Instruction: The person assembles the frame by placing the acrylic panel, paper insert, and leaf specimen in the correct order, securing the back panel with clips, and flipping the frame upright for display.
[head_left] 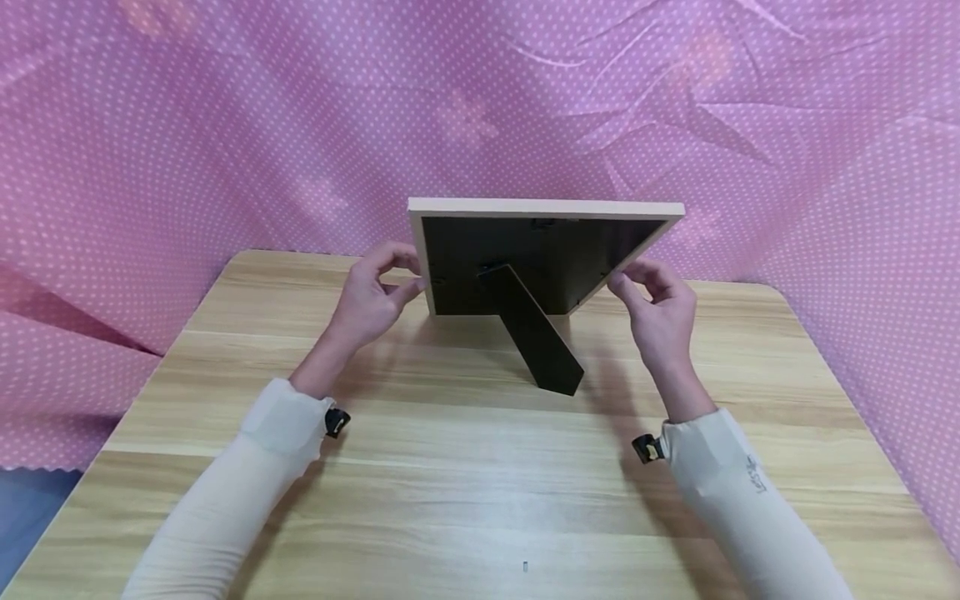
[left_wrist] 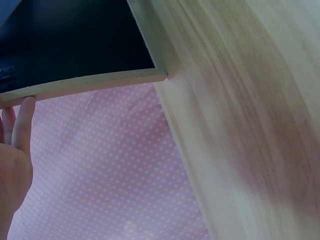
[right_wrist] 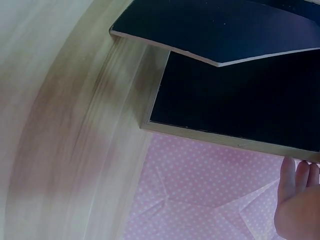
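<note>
A picture frame (head_left: pixel 585 258) with a light wooden rim and a black back stands upright near the table's far edge, its back towards me. Its black easel leg (head_left: pixel 534 337) is swung out and reaches down to the tabletop. My left hand (head_left: pixel 373 296) pinches the left side of the rim between thumb and fingers. On the opposite side, my right hand (head_left: pixel 662 310) pinches the right rim. Both wrist views show fingertips against the wooden edge, beside the black back panel (left_wrist: pixel 90 45). The frame's front faces away and is hidden.
The frame stands on a light wood-grain table (head_left: pixel 420 475) with rounded far corners. Pink polka-dot cloth (head_left: pixel 480 108) hangs behind it and along both sides. A tiny dark mark (head_left: pixel 525 567) shows near the table's front.
</note>
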